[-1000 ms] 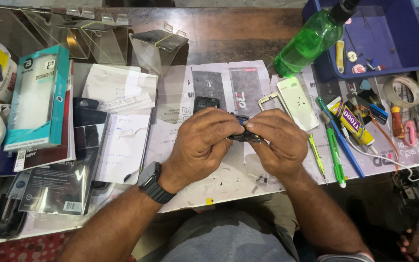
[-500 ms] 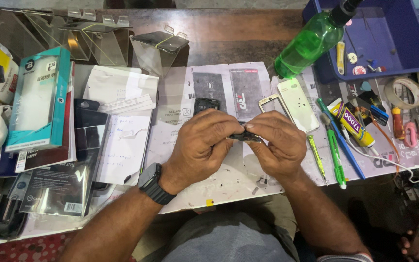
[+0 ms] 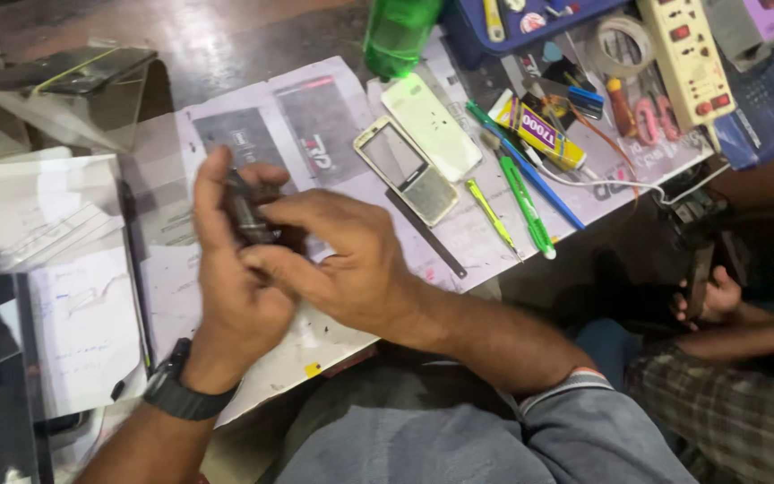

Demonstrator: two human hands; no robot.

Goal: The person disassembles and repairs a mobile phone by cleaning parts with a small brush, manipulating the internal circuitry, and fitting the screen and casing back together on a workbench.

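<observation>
At twelve o'clock I see a green bottle point(image 3: 396, 36); the phone frame point(image 3: 408, 169) is gold, my watch point(image 3: 176, 393) black.

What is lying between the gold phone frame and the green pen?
In the head view, a small yellow-green tool lies on the paper between the gold phone frame and the green pen.

Two hands: left hand point(image 3: 235, 296), right hand point(image 3: 342, 260), sharing one dark phone body point(image 3: 245, 211). One phone front frame point(image 3: 407, 169), one pale back cover point(image 3: 432, 125). One green bottle point(image 3: 398, 34). One tape roll point(image 3: 624, 43). One power strip point(image 3: 684, 56). One wristwatch point(image 3: 175, 394).
</observation>
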